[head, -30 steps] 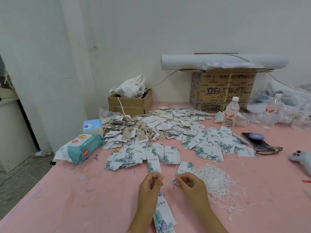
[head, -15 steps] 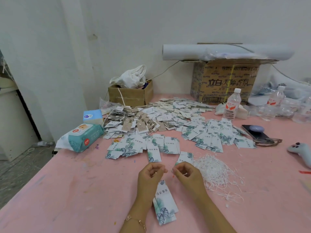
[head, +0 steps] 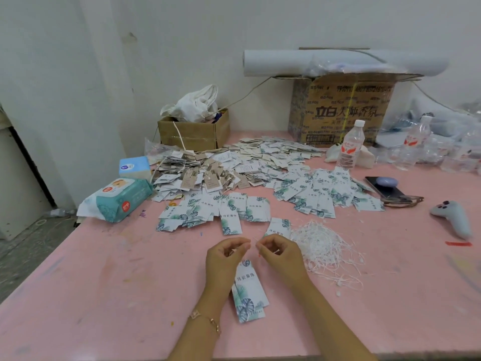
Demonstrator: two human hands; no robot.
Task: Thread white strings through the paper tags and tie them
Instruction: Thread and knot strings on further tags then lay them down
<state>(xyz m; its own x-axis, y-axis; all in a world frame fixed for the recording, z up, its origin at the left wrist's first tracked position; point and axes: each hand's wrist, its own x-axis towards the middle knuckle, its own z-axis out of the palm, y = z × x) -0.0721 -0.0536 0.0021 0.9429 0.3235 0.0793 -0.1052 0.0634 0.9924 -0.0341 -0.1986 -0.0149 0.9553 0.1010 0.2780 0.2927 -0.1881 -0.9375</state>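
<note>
Pinching white string [head: 235, 250] ends, one in left hand [head: 226, 256], one in right hand [head: 280, 254]; leaf-print paper tags [head: 248, 290] lie just under the left. Risk: thin end slips before knot tightens, string pulls out.

Pink table [head: 104, 295] in full view, and the large cardboard box [head: 346, 110] at its back edge is our marker. Just in front of the box stands a water bottle [head: 350, 147]; off to its left sits a small cardboard box [head: 192, 134]. Paper tags [head: 320, 194] spill across the tabletop in front of the large box and away to its left. Well in front of the box, a tangle of white strings [head: 322, 246], and farther forward again, a short stack of tags [head: 248, 290]. Far to the box's left: a wipes pack [head: 119, 199] and a blue tissue box [head: 134, 166]. Front right of it: a phone [head: 391, 194], then a grey controller [head: 453, 217].
</note>
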